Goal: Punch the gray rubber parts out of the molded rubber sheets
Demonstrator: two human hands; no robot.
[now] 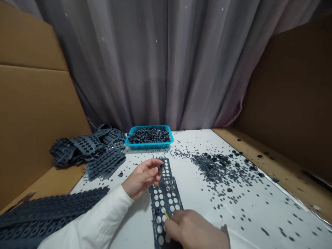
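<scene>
My left hand (142, 176) is raised above the far part of a dark perforated rubber strip (165, 197), pinching a small black rubber cup-shaped piece (160, 167) between thumb and fingers. The strip lies lengthwise on the white table, its rows of round holes showing white. Over its near end, my right hand (194, 228) is closed around a thin yellow-tipped tool (166, 214); most of the tool is hidden in the fist. The tip points at the holes. Another small black piece (157, 211) sits on the strip, left of the tip.
A blue basket (149, 146) full of small black pieces stands at the back. Crumpled perforated sheets (88, 145) are heaped at back left, and more studded strips (57, 211) lie at front left. Dark discs (218, 169) are scattered right. Cardboard walls (33, 103) flank the table.
</scene>
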